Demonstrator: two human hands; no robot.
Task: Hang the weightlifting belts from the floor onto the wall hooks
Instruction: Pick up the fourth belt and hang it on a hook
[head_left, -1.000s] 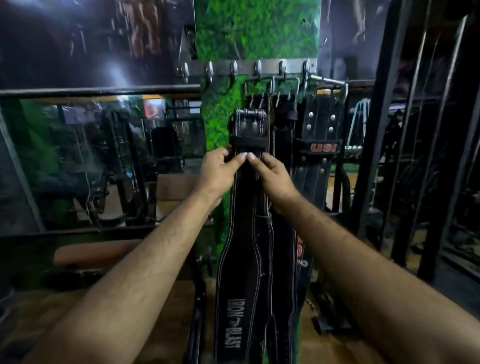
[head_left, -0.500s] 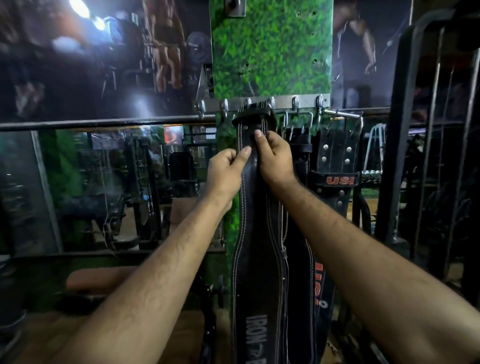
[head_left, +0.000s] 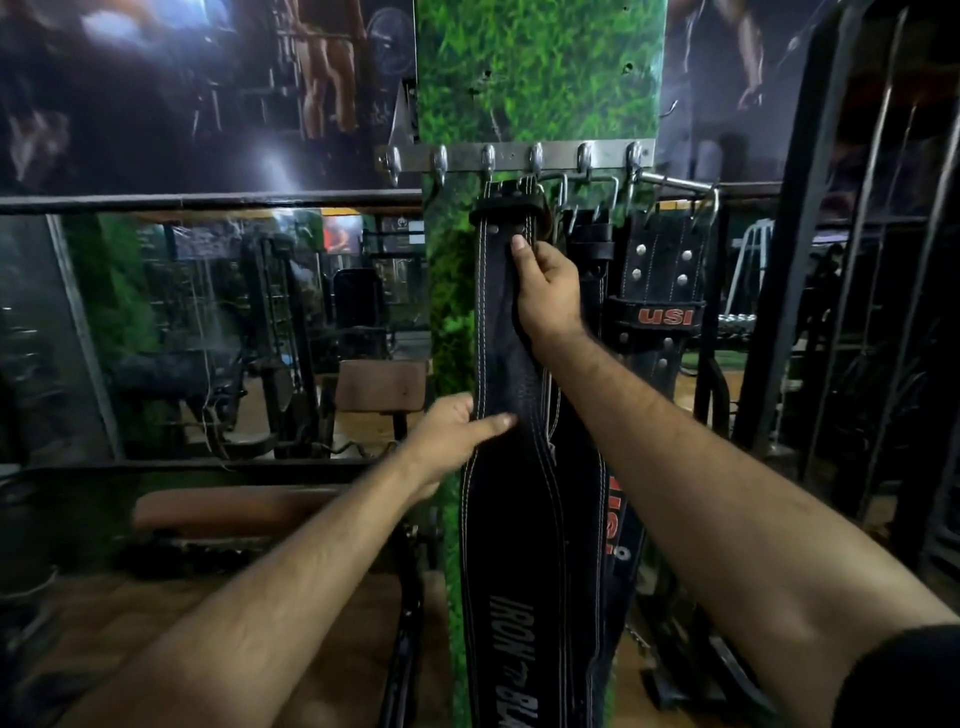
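Right hand (head_left: 545, 291): grip closed on the upper strap of the black belt (head_left: 506, 364), fingers curled round its right edge, fingertip just below the buckle (head_left: 511, 200). Left hand (head_left: 452, 431): grip half open, thumb laid across the belt's face at mid-height, fingers behind its left edge; whether it pinched or only steadied, cannot tell.

Change from half a second earlier: the left hand had dropped from beside the right to lower down the strap, and the buckle end now sat under the hook rail (head_left: 519, 156) with the belt hanging straight down the green panel (head_left: 540, 78).

Judgement: buckle probably caught on a hook; the contact itself was hidden. Belt appeared nearly hung, release pending.

Beside it, right: other dark belts, including the USI belt (head_left: 660, 291), already hanging. Floor below not clearly visible.
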